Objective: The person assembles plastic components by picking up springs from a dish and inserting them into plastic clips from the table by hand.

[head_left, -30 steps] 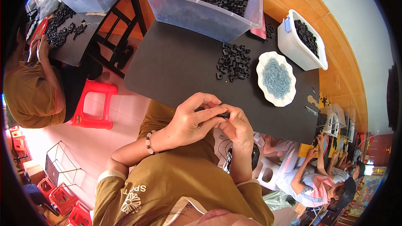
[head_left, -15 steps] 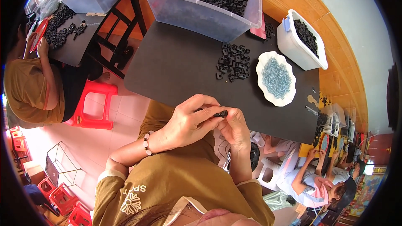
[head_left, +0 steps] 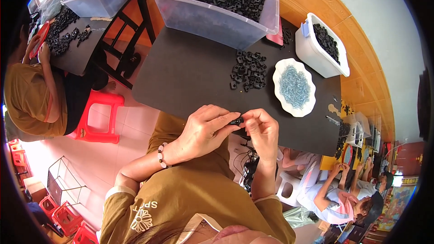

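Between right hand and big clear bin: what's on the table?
In the head view, a loose pile of small black parts lies on the dark table between the right hand and the clear bin.

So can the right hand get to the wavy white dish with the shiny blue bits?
Probably yes: the white dish sits just beyond the right hand on the dark table, with nothing standing between them. That hand is right by a small black piece, though.
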`<state>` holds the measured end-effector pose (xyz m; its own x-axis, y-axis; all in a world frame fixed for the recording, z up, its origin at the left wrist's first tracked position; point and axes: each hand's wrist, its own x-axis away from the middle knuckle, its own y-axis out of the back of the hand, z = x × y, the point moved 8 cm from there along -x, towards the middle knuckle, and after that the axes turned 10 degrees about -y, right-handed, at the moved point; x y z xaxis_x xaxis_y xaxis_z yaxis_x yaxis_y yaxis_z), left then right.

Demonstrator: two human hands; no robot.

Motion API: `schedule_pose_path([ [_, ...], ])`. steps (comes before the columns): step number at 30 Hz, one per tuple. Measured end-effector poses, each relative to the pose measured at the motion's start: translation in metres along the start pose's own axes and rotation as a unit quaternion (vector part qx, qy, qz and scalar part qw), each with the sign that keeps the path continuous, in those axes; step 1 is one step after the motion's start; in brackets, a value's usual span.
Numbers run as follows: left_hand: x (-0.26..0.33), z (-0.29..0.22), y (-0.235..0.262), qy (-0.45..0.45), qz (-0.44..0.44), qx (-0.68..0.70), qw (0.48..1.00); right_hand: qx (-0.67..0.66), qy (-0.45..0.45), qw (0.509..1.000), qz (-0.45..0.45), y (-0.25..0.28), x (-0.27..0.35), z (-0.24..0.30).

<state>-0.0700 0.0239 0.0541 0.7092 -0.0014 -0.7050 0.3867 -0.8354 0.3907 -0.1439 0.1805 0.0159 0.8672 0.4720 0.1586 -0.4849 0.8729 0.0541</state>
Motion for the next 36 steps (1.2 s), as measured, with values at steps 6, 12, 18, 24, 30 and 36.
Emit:
schedule_pose_path([
  [6, 0.003, 0.018, -0.006, 0.039, -0.036, 0.064, 0.996, 0.027, 0.008, 1.0, 0.013, 0.002, -0.017, 0.013],
  [12, 0.013, 0.048, -0.01, 0.152, -0.055, 0.126, 0.979, 0.167, 0.123, 0.966, -0.157, 0.11, -0.091, 0.085],
  [18, 0.012, 0.048, -0.01, 0.131, -0.051, 0.112, 0.984, 0.07, 0.178, 0.93, -0.314, 0.208, -0.143, 0.137],
  [24, 0.014, 0.053, -0.01, 0.148, -0.035, 0.133, 0.979, 0.357, 0.105, 0.907, -0.196, 0.097, -0.113, 0.087],
  [30, 0.013, 0.051, -0.012, 0.148, -0.025, 0.132, 0.98, 0.51, 0.221, 0.819, -0.141, 0.042, -0.072, 0.053],
  [36, 0.016, 0.05, -0.013, 0.153, -0.026, 0.13, 0.979, 0.527, 0.242, 0.801, -0.147, 0.037, -0.071, 0.041],
])
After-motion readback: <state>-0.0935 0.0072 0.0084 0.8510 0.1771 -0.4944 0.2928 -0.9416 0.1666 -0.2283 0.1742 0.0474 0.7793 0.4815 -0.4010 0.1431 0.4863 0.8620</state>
